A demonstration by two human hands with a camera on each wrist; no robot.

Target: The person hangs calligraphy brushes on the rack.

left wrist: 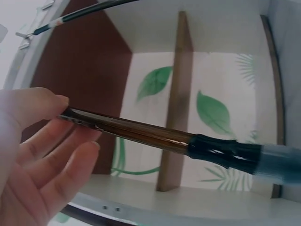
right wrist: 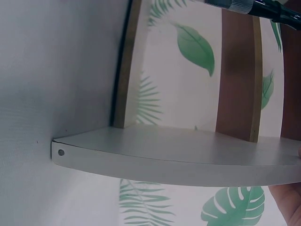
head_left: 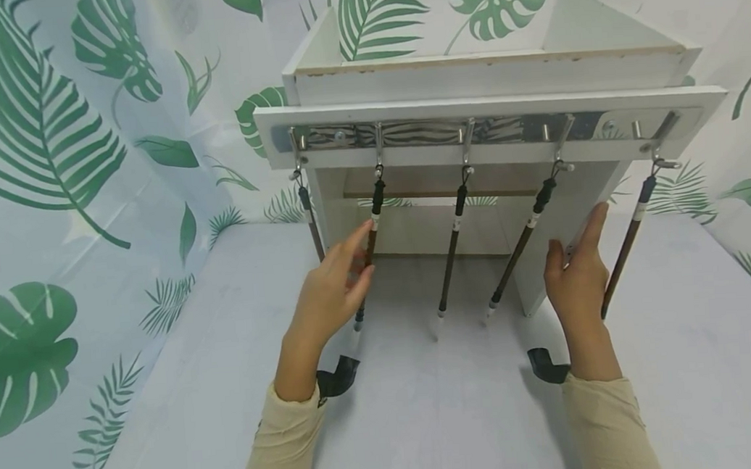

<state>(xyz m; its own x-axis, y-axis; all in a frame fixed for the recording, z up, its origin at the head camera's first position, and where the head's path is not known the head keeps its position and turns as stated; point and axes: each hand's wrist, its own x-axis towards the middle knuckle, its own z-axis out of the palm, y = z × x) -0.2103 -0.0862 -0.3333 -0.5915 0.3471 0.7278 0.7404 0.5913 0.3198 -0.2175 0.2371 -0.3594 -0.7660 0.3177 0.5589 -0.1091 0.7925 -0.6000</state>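
Observation:
Several brown-handled brushes hang by loops from the hooks of a white wooden rack in the head view. My left hand pinches the second brush from the left between thumb and fingers. Close up in the left wrist view, that brush shows a dark collar and pale tip pointing away from the fingers. With thumb and fingers on either side, my right hand holds the edge of the rack's right side panel. Most of this hand falls outside the right wrist view. Nearest to it hangs the rightmost brush.
A mirrored hook strip runs along the rack's front board, below an open-topped box. Black curved pieces, one by each wrist, belong to the wrist gear. Leaf-patterned cloth covers the wall behind the pale table.

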